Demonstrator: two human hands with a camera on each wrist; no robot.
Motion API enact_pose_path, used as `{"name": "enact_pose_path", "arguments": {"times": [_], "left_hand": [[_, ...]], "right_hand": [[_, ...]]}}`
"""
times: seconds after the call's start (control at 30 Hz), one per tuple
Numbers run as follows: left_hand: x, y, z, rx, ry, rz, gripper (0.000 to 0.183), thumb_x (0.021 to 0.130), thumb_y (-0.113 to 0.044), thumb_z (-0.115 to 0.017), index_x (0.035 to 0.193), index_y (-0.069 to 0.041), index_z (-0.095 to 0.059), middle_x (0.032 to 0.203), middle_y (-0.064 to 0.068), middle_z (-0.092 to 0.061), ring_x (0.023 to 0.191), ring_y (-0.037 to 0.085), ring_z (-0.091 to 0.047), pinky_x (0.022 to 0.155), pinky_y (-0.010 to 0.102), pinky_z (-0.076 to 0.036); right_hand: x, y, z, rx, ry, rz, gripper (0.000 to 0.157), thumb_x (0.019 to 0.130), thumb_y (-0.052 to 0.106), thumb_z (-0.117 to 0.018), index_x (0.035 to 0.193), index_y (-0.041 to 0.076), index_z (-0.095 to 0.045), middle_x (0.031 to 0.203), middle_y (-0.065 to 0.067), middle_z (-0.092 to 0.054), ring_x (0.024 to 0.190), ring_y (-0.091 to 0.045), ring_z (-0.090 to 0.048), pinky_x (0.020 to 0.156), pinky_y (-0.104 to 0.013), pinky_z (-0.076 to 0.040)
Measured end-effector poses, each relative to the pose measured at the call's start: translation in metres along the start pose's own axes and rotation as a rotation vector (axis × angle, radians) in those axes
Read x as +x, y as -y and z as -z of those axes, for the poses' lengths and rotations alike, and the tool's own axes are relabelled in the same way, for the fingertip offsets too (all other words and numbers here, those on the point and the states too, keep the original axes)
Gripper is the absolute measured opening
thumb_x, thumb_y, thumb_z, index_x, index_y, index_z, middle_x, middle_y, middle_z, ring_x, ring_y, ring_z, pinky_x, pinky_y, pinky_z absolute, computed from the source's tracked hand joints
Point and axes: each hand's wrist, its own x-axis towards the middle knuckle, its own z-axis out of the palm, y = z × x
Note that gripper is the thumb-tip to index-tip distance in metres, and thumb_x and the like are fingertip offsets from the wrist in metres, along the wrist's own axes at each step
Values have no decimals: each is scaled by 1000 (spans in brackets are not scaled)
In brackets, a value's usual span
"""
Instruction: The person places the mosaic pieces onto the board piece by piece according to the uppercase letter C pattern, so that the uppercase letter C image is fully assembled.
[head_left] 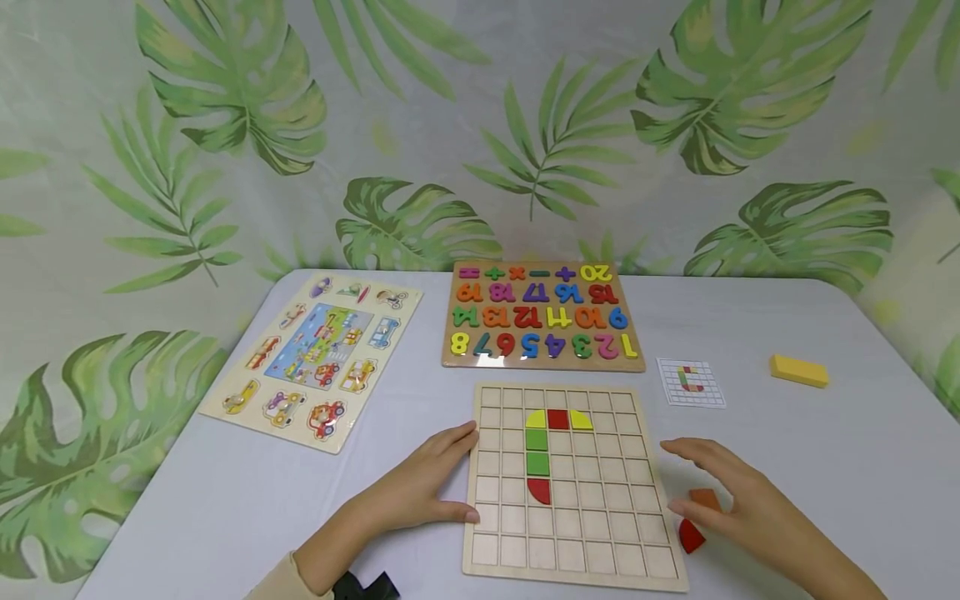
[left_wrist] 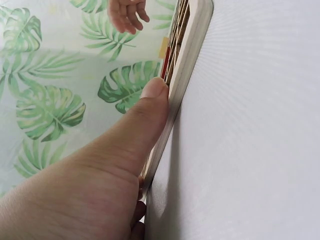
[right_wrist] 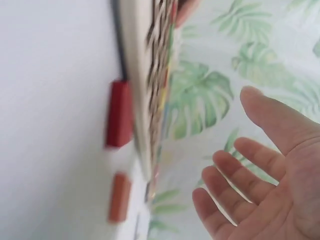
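Observation:
A wooden grid board (head_left: 600, 533) lies on the table, bearing a yellow quarter-round (head_left: 536, 419), a red square (head_left: 557, 419), another yellow quarter-round (head_left: 581, 420), two green squares (head_left: 537, 462) and a red quarter-round (head_left: 539, 491). My left hand (head_left: 416, 483) touches the board's left edge, its thumb (left_wrist: 155, 95) resting on the rim and the fingers spread apart from it. To the right of the board, my right hand (head_left: 738, 496) hovers with relaxed fingers and holds nothing. Under it lie an orange block (head_left: 703, 498), partly hidden, and a loose red quarter-round (head_left: 691, 536).
A printed pattern card (head_left: 692, 383) and a yellow block (head_left: 799, 371) lie at the right. Behind the board is a number puzzle (head_left: 543, 317); a vehicle puzzle (head_left: 315, 358) lies at left. Something black (head_left: 367, 587) shows at the near edge.

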Motion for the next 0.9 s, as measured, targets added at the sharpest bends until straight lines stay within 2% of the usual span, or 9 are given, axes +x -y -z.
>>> {"name": "enact_pose_path", "arguments": {"times": [0.1, 0.3, 0.5, 0.7, 0.8, 0.9], "left_hand": [[0, 0, 0, -2, 2, -1, 97, 71, -62, -60, 143, -6, -23, 148, 4, -16, 133, 21, -15, 105, 38, -21], [0, 0, 0, -8, 5, 7, 97, 71, -62, -59, 143, -7, -23, 148, 3, -16, 133, 20, -15, 105, 38, -21], [0, 0, 0, -6, 4, 1, 98, 71, -63, -59, 142, -6, -23, 148, 4, -16, 133, 21, -15, 105, 38, -20], [0, 0, 0, -4, 2, 1, 98, 71, -62, -59, 142, -6, -23, 148, 4, -16, 133, 20, -15, 105, 38, -21], [0, 0, 0, -4, 1, 1, 97, 71, -62, -60, 143, -7, -23, 148, 4, -15, 133, 21, -15, 105, 38, -21], [0, 0, 0, -6, 0, 2, 98, 71, -62, -60, 143, -6, -23, 148, 4, -15, 133, 21, -15, 105, 38, -20]], "right_hand": [[-11, -13, 1, -21, -23, -9, 60, 70, 18, -77, 123, 15, -52, 118, 8, -50, 106, 4, -41, 86, -2, -26], [-28, -38, 1, -48, 8, -46, 54, 69, 19, -77, 118, 13, -55, 112, 9, -53, 94, -2, -50, 79, -3, -33], [-34, -54, -2, -62, 49, -91, 46, 68, 15, -78, 110, 12, -59, 105, 9, -54, 92, 3, -49, 79, 0, -31], [-31, -58, -5, -73, 71, -141, 34, 67, 11, -77, 97, 16, -61, 91, 13, -52, 76, -1, -47, 67, -12, -44], [-29, -56, -5, -88, 54, -151, 33, 67, 12, -78, 94, 18, -61, 88, 15, -52, 74, -1, -47, 65, -14, -46], [-28, -51, -3, -82, 12, -133, 34, 66, 10, -79, 92, 19, -60, 85, 17, -54, 72, 0, -50, 65, -11, -43]]}}
